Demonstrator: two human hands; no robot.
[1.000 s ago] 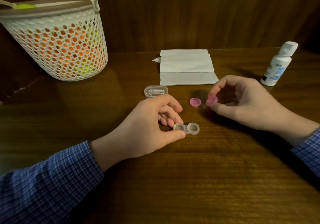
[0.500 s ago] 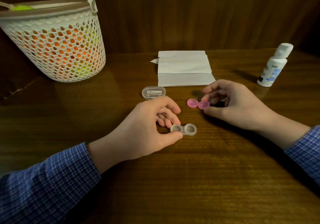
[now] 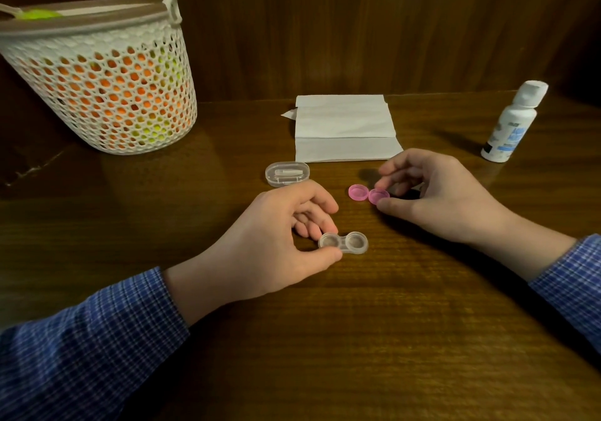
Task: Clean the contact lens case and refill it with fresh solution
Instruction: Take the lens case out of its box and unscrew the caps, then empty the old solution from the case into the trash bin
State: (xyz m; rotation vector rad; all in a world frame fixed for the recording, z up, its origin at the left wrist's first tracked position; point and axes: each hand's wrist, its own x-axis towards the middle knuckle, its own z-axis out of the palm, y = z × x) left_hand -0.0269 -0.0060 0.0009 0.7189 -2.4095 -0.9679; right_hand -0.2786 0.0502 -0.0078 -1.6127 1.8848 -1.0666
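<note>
Lens case [image 3: 343, 242] in left grip [image 3: 276, 235]; right grip [image 3: 432, 193] pinching pink cap [image 3: 378, 196] near tissue [image 3: 344, 128].

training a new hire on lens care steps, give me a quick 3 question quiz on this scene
1. True or false: both pink caps are off the lens case.
2. Which hand holds the lens case? A) left hand B) right hand C) neither
3. Fill in: the solution bottle stands upright on the table's far ____ side.

Key
1. True: both wells are open; one cap lies on the table, the other is at the right hand's fingers.
2. A
3. right
</note>
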